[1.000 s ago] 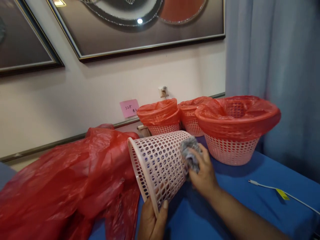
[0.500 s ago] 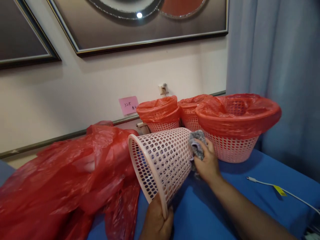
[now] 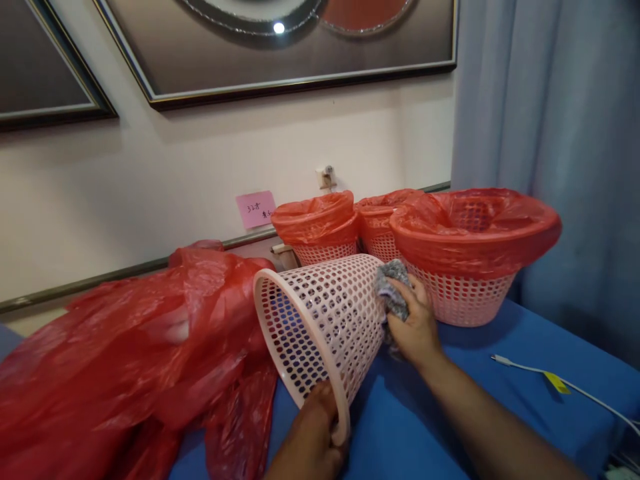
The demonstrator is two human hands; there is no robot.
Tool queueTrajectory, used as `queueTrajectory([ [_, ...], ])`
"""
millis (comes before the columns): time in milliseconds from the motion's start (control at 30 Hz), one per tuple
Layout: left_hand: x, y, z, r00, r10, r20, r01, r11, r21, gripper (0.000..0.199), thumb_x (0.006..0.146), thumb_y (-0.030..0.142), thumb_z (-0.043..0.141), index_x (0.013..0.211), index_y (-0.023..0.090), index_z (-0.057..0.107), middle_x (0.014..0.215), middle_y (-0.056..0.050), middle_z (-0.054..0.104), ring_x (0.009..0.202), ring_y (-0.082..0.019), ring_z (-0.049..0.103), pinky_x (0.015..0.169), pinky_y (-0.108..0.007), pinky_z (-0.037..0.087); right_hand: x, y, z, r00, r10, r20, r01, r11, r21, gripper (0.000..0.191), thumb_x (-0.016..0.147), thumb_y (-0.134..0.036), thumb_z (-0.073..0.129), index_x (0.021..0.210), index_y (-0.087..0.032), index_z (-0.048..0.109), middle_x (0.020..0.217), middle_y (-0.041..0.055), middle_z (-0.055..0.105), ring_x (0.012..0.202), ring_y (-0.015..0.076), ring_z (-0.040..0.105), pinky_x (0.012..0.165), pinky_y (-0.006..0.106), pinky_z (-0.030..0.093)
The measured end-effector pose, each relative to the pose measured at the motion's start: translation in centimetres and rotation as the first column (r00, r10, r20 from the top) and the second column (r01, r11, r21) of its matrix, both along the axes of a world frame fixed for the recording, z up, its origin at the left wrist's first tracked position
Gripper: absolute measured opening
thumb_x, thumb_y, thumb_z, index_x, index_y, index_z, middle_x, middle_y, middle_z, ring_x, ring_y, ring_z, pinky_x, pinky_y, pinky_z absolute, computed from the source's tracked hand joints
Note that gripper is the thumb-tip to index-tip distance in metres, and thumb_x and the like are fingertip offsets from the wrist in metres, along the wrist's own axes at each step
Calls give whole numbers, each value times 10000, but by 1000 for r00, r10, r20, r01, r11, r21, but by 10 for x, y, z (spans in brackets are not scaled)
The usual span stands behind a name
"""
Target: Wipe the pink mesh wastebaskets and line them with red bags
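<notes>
A pale pink perforated plastic basket (image 3: 340, 300) lies tilted on its side, its open mouth facing left and toward me. My left hand (image 3: 315, 427) grips the lower rim, with fingers inside the mouth and the thumb outside. A grey cloth (image 3: 393, 290) is bunched in my right hand (image 3: 415, 320), which presses it against the basket near its base. The fingertips of my right hand are partly hidden by the cloth.
Red plastic bags (image 3: 150, 360) are heaped at the left. Behind stand bag-lined baskets (image 3: 465, 293) on the blue table (image 3: 400, 420). A white cable (image 3: 590, 393) with a yellow tag lies at the right. A pink note (image 3: 255, 209) is against the wall.
The basket's mouth has turned slightly toward me, and its lower rim has shifted right. My left hand has moved a little along with it. My right hand still holds the cloth near the base.
</notes>
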State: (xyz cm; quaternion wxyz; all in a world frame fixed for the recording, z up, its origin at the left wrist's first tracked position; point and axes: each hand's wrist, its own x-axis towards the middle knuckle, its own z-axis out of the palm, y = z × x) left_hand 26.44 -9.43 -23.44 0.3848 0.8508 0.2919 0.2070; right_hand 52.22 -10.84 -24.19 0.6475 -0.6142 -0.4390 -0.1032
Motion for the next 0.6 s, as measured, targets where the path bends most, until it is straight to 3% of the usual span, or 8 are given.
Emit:
queueTrajectory([
  [100, -7, -1, -4, 980, 62, 190, -33, 987, -155, 807, 802, 406, 829, 1535, 222, 548, 1588, -139, 561, 1503, -389, 471, 1283, -552, 312, -29, -17, 3, 948, 189, 254, -214, 974, 73, 603, 767, -128, 598, 1353, -253, 664, 1587, 116, 426, 1428, 326, 526, 1162, 509, 500],
  [200, -8, -3, 1, 869, 250, 426, -113, 940, -322, 906, 783, 663, 797, 1520, 197, 551, 1567, -152, 581, 1497, -400, 478, 1243, -514, 399, -56, -34, 4, 825, 320, 466, -399, 914, 79, 687, 727, -157, 602, 1409, -238, 608, 1628, 128, 351, 1407, 339, 533, 1110, 508, 541],
  [267, -10, -5, 6, 817, 311, 485, -149, 928, -343, 936, 728, 724, 810, 1468, 188, 608, 1528, -150, 619, 1471, -424, 504, 1208, -509, 455, -66, -40, 1, 742, 366, 562, -482, 874, 67, 697, 736, -219, 612, 1432, -219, 583, 1631, 143, 322, 1381, 348, 546, 1075, 510, 565],
  [367, -24, -5, 5, 851, 266, 453, -138, 946, -295, 831, 753, 717, 789, 1401, 207, 682, 1465, -126, 679, 1428, -423, 553, 1177, -506, 497, -73, -47, -3, 659, 396, 639, -545, 837, 44, 668, 799, -364, 658, 1447, -226, 571, 1649, 143, 273, 1336, 347, 573, 1023, 497, 597],
  [500, -49, 1, -14, 920, 249, 301, -188, 957, -219, 618, 911, 634, 664, 1431, 299, 670, 1477, -58, 680, 1467, -354, 530, 1219, -477, 452, -78, -48, -4, 714, 364, 598, -487, 872, 51, 625, 896, -532, 663, 1443, -246, 566, 1657, 137, 264, 1358, 343, 556, 1051, 497, 583],
  [600, -51, 2, -26, 936, 205, 287, -184, 978, -99, 574, 965, 560, 623, 1481, 308, 625, 1531, -54, 635, 1507, -331, 485, 1276, -480, 360, -65, -35, -4, 878, 259, 402, -313, 947, 74, 483, 984, -423, 565, 1444, -275, 569, 1647, 126, 304, 1456, 353, 470, 1127, 553, 515],
])
